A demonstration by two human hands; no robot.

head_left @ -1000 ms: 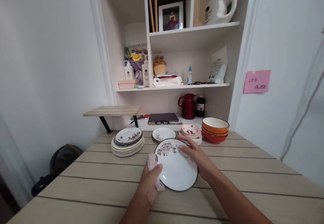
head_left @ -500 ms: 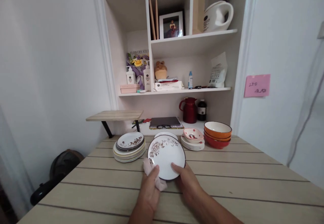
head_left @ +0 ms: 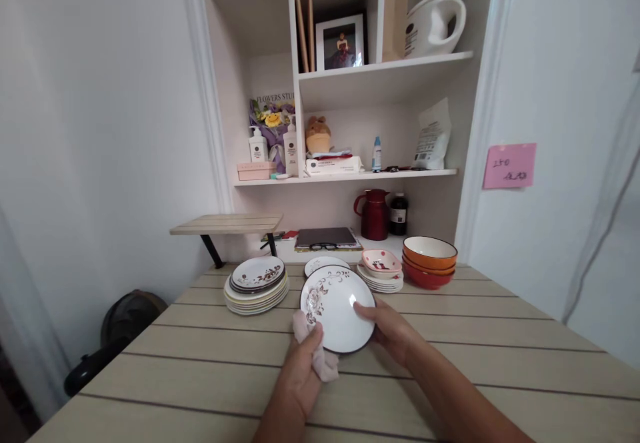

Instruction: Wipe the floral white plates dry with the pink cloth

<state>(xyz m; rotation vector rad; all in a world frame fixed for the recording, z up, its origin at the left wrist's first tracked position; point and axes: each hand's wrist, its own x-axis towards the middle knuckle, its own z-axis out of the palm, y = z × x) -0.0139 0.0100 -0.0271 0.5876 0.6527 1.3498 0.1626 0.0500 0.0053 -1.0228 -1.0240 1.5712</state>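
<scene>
A white plate (head_left: 340, 313) with a brown floral pattern and dark rim is tilted up above the table, between my hands. My left hand (head_left: 303, 363) grips its lower left edge through a pale pink cloth (head_left: 324, 364), thumb on the front. On the right edge, my right hand (head_left: 393, 326) has its thumb on the plate's face and its fingers behind, out of sight. Behind it another white plate (head_left: 320, 263) shows only partly. To the left stands a stack of plates (head_left: 256, 296), the upper ones dark-rimmed.
A small pink-patterned bowl (head_left: 382, 261) sits on stacked small plates (head_left: 383, 286) at the right, beside stacked orange and red bowls (head_left: 430, 266). A laptop (head_left: 326, 237) with glasses on it and a red jug (head_left: 374, 215) are at the back. A raised wooden stand (head_left: 227, 224) is back left.
The plate and both hands have shifted slightly right. My right hand has moved higher along the plate's right edge, and more of the plate behind shows. The camera view has shifted a little.
</scene>
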